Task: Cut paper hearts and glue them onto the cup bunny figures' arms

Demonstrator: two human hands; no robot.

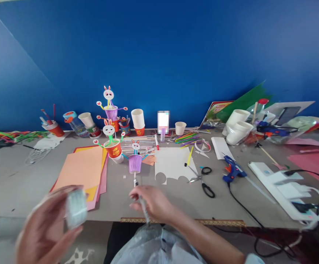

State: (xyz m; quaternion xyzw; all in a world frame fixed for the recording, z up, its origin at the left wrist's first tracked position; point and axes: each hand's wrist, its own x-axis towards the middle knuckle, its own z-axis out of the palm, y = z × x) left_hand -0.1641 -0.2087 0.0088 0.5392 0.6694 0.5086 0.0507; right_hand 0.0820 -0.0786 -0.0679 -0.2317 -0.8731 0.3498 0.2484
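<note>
Your left hand grips a blurred, whitish object; your right hand grasps a pen-like stick, its tip by the purple rabbit cup. Three rabbit figures on the surface look assembled; the white paper cup is undecorated.

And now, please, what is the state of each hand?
Left hand: holding a pale object, too blurred to name.
Right hand: holding a pen.
</note>
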